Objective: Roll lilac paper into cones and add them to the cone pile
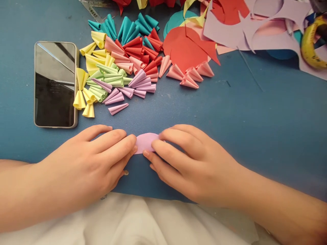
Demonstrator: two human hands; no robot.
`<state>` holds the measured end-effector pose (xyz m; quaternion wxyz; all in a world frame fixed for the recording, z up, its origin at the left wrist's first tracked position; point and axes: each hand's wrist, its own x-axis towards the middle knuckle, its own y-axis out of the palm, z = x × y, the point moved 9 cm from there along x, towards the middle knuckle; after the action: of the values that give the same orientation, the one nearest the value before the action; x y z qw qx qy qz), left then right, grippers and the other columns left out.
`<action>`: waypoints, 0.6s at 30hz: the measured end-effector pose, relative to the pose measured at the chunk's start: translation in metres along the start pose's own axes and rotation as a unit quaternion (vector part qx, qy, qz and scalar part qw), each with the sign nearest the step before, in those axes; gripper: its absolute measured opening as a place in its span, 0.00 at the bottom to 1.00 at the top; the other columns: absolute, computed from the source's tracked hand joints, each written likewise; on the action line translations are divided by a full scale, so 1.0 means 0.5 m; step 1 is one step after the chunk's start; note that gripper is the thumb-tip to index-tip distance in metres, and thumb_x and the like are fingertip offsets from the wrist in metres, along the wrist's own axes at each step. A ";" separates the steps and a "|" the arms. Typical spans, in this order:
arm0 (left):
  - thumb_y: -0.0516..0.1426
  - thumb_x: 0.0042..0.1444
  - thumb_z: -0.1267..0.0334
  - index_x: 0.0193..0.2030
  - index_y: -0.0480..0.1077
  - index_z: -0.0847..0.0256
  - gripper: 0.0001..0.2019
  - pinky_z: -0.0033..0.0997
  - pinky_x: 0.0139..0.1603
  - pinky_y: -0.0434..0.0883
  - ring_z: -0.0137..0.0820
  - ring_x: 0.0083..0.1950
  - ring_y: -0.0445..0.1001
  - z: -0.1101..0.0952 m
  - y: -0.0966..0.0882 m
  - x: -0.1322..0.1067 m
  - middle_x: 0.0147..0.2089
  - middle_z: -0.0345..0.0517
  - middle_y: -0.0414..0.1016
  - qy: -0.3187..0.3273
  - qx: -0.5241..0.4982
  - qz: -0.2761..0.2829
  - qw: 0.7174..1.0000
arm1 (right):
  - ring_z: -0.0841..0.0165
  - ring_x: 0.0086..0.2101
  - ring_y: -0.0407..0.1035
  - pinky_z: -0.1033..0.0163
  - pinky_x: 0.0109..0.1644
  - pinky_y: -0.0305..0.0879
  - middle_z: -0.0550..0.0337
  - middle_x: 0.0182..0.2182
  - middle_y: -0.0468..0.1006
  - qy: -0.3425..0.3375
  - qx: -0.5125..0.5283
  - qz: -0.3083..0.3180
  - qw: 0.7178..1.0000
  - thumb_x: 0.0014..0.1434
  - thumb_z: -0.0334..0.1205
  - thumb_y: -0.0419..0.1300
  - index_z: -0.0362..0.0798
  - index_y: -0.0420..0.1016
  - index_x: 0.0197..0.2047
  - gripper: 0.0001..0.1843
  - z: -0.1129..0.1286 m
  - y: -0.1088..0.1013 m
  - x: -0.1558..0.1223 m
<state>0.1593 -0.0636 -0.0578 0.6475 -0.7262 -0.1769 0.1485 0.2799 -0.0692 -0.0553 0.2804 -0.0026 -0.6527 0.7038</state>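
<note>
A small lilac paper piece point(145, 141) lies flat on the blue table point(255, 129) near its front edge. My left hand point(87, 166) presses its left end with fingertips held together. My right hand point(189, 160) presses its right end the same way, fingers bent over the paper. Only the middle of the piece shows between the two hands.
A heap of folded paper cones point(120, 64) in yellow, green, teal, red, pink and lilac lies behind the hands. A phone point(55, 84) lies face up at the left. Cut paper scraps point(255, 30), a red sheet point(186, 46) and a yellow tape roll point(310, 44) fill the back right.
</note>
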 end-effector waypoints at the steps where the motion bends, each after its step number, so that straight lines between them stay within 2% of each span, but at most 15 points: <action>1: 0.56 0.77 0.63 0.57 0.81 0.69 0.15 0.53 0.56 0.77 0.47 0.56 0.78 -0.001 0.000 0.000 0.57 0.53 0.83 0.001 0.000 0.000 1.000 | 0.55 0.45 0.70 0.47 0.51 0.69 0.50 0.40 0.85 0.004 0.005 -0.002 1.000 0.68 0.31 0.67 0.42 0.87 0.41 0.05 -0.002 -0.004 0.000; 4: 0.56 0.77 0.63 0.57 0.81 0.69 0.15 0.52 0.57 0.78 0.47 0.57 0.78 -0.003 0.002 0.000 0.58 0.53 0.82 0.004 0.008 0.003 1.000 | 0.61 0.37 0.65 0.48 0.49 0.66 0.56 0.32 0.81 0.020 0.009 0.016 1.000 0.68 0.32 0.67 0.47 0.83 0.33 0.10 -0.011 -0.009 -0.002; 8: 0.54 0.78 0.62 0.57 0.82 0.67 0.16 0.50 0.62 0.77 0.45 0.57 0.78 -0.005 0.002 -0.003 0.59 0.51 0.83 0.005 0.019 0.001 1.000 | 0.62 0.33 0.60 0.50 0.42 0.61 0.59 0.26 0.74 0.028 0.002 0.037 0.999 0.70 0.35 0.66 0.50 0.76 0.26 0.18 -0.022 -0.013 -0.007; 12: 0.55 0.77 0.61 0.56 0.83 0.63 0.15 0.49 0.67 0.75 0.43 0.62 0.78 -0.007 0.003 -0.009 0.63 0.46 0.83 0.005 0.018 -0.006 1.000 | 0.63 0.31 0.54 0.53 0.35 0.56 0.60 0.22 0.68 0.040 -0.003 0.010 0.999 0.71 0.35 0.66 0.50 0.72 0.23 0.23 -0.036 -0.017 -0.012; 15: 0.56 0.77 0.61 0.57 0.83 0.62 0.15 0.49 0.68 0.74 0.43 0.61 0.79 -0.011 0.005 -0.017 0.64 0.46 0.84 0.013 0.033 -0.011 0.999 | 0.64 0.30 0.51 0.54 0.32 0.53 0.62 0.21 0.61 0.032 -0.023 -0.023 0.999 0.70 0.34 0.68 0.50 0.69 0.21 0.24 -0.038 -0.018 -0.012; 18: 0.56 0.76 0.63 0.62 0.81 0.64 0.16 0.50 0.68 0.74 0.44 0.63 0.78 -0.016 0.009 -0.023 0.66 0.48 0.83 0.028 0.052 -0.007 0.998 | 0.65 0.30 0.55 0.55 0.33 0.56 0.62 0.23 0.66 0.020 -0.025 -0.040 0.999 0.69 0.32 0.67 0.50 0.73 0.24 0.20 -0.034 -0.017 -0.010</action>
<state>0.1529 -0.0765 -0.0617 0.6901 -0.6942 -0.1559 0.1325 0.2940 -0.0556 -0.0518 0.3214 0.0024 -0.6637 0.6754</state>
